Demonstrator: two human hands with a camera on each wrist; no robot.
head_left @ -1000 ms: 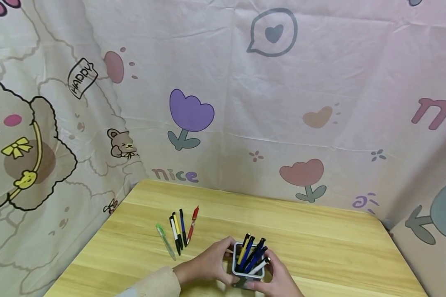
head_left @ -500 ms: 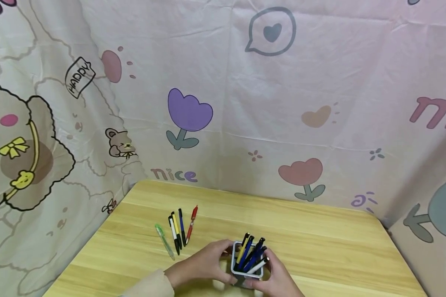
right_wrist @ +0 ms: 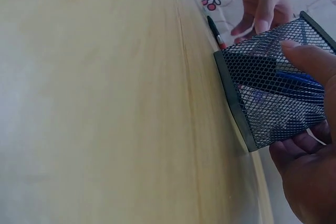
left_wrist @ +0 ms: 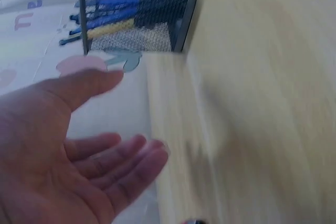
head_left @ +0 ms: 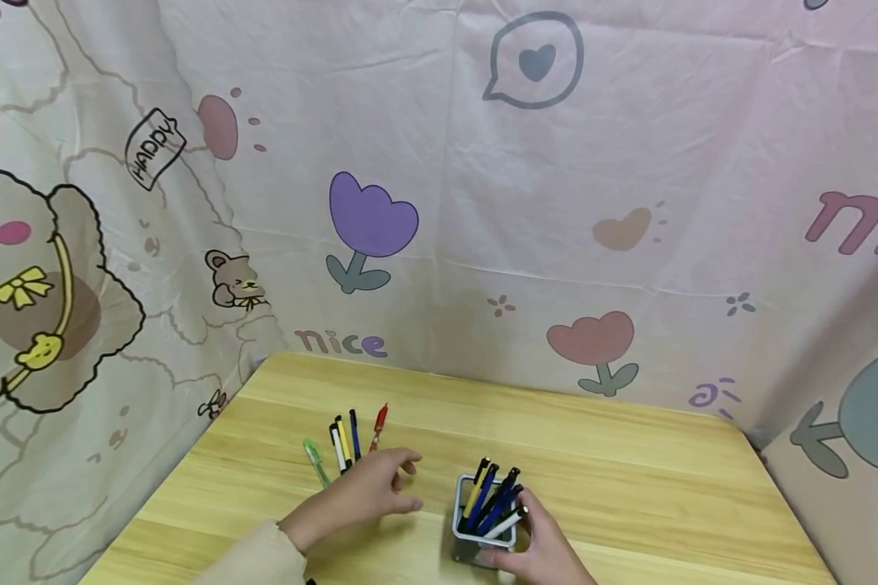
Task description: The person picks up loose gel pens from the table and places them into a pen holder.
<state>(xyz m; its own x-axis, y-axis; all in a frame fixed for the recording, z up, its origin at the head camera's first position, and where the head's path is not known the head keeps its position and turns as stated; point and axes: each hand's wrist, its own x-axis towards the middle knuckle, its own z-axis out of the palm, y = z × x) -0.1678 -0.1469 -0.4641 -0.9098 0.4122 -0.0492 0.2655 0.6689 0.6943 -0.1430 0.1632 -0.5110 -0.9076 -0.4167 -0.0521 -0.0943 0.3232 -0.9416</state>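
A dark mesh pen holder (head_left: 470, 552) with a pale rim stands on the table, with several yellow, blue and white pens (head_left: 494, 505) leaning in it. My right hand (head_left: 546, 546) grips its right side; in the right wrist view the thumb (right_wrist: 310, 59) lies on the mesh and the fingers curl at the opposite side. My left hand (head_left: 366, 491) is apart from the holder, over the table to its left. Its fingers are relaxed and nothing is between them, as the left wrist view shows. The left hand partly covers the loose pens behind it.
Left of the holder lie a green pen (head_left: 315, 459), a white pen (head_left: 338, 447), a yellow pen (head_left: 344, 439), a blue pen (head_left: 354, 435) and a red pen (head_left: 380, 422). A printed cloth (head_left: 483, 203) hangs along the back edge of the wooden table (head_left: 629, 479).
My left hand has let go of the pen holder and moved left, towards the loose pens. My right hand stays on the holder, which has hardly moved.
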